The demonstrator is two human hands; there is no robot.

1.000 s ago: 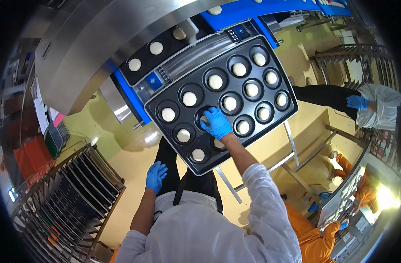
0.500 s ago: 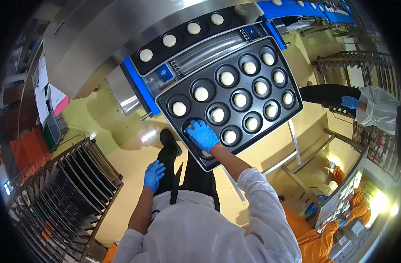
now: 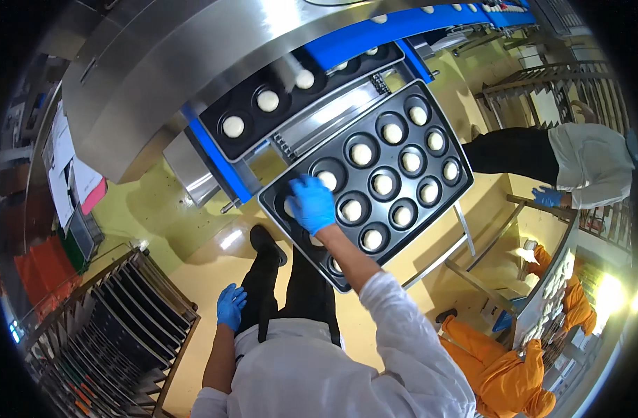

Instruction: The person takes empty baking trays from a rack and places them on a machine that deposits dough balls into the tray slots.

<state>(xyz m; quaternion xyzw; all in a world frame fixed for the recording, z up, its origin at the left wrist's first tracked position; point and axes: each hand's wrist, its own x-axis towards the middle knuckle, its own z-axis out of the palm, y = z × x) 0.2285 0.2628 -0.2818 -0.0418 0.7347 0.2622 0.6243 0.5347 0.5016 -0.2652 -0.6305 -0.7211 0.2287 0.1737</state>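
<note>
A black baking tray with several round wells sits at a slant before me on a metal frame; pale dough balls lie in its wells. My right hand, in a blue glove, is at the tray's left end, fingers bent down over a well; its fingertips and their hold on the dough there are unclear. My left hand, also gloved blue, hangs beside my dark-trousered leg, holding nothing, fingers loosely apart.
Another dough tray lies on the machine under a blue conveyor. A tray rack stands at lower left. A co-worker in white is at right; people in orange work at lower right.
My right hand has moved from a middle well to the left end, then farther up. The view has shifted. The white-clad co-worker's hand is lower, and more dough shows under the conveyor.
</note>
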